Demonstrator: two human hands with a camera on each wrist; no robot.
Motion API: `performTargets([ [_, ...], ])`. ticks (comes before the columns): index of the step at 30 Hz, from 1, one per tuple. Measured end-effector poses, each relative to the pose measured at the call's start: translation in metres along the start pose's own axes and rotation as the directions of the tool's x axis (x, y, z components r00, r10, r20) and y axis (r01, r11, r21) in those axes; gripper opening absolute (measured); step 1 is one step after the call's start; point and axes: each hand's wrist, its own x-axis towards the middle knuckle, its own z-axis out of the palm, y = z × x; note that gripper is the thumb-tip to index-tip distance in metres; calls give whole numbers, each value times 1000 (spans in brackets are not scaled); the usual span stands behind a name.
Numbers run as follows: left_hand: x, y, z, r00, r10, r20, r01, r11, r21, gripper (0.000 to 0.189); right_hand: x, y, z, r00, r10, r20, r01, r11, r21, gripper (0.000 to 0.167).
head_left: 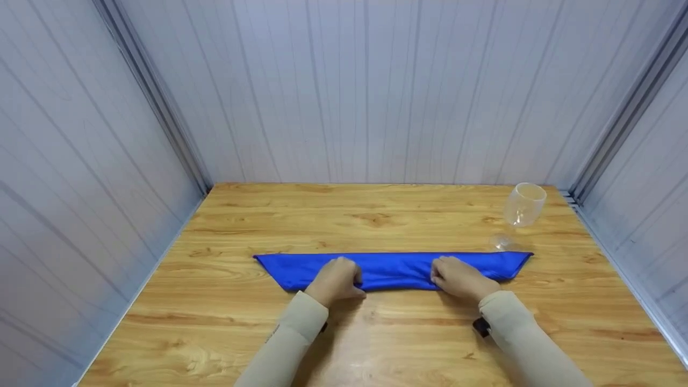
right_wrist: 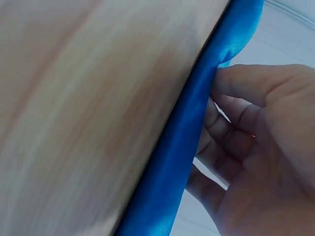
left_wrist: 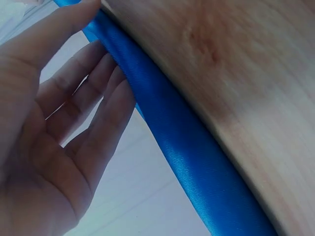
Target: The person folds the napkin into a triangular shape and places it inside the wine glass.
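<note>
A shiny blue cloth (head_left: pixel 398 271), folded into a long strip with pointed ends, lies across the wooden table. My left hand (head_left: pixel 336 279) holds its near edge left of the middle. In the left wrist view, curved fingers (left_wrist: pixel 110 105) meet the edge of the cloth (left_wrist: pixel 172 132), with the thumb at the top. My right hand (head_left: pixel 462 277) pinches the same edge farther right. The right wrist view shows its thumb and fingers (right_wrist: pixel 224 132) against the cloth (right_wrist: pixel 170 142). Some fingertips are hidden by the cloth.
A clear stemmed glass (head_left: pixel 524 207) stands at the back right of the wooden table (head_left: pixel 301 215), its foot just behind the cloth's right end. Pale panelled walls (head_left: pixel 349 97) rise behind the table and at both sides.
</note>
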Motion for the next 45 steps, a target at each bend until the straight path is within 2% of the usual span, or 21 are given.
performTargets([
  [6,-3,3,3,1000,15,-1,-15,1000,27,15,-4,-2,0,1000,-5,9,5,1000,4,13],
  [12,-5,6,4,999,48,-17,-47,998,46,37,-7,-4,-1,999,9,36,-10,1000,14,12],
  [15,-6,6,4,998,54,-21,-53,998,32,40,-8,-5,-1,999,21,42,-22,1000,17,11],
  [21,-3,1,5,999,51,-9,-51,999,-2,23,-8,-3,0,997,54,51,-55,998,16,12],
  [25,0,-2,3,999,24,34,-24,999,-21,11,-8,-3,0,998,55,44,-56,998,16,11],
  [32,7,-7,3,992,-31,125,34,999,-29,13,-7,-1,1,996,75,54,-77,997,27,11],
  [36,8,-9,2,988,-68,140,78,995,-68,11,-7,0,2,996,76,54,-77,997,27,11],
  [41,10,-12,1,970,-141,198,170,976,-139,5,-7,0,2,995,86,57,-88,996,30,12],
  [45,13,-14,-2,960,-154,235,190,972,-139,9,-6,1,3,995,90,47,-91,995,34,12],
])
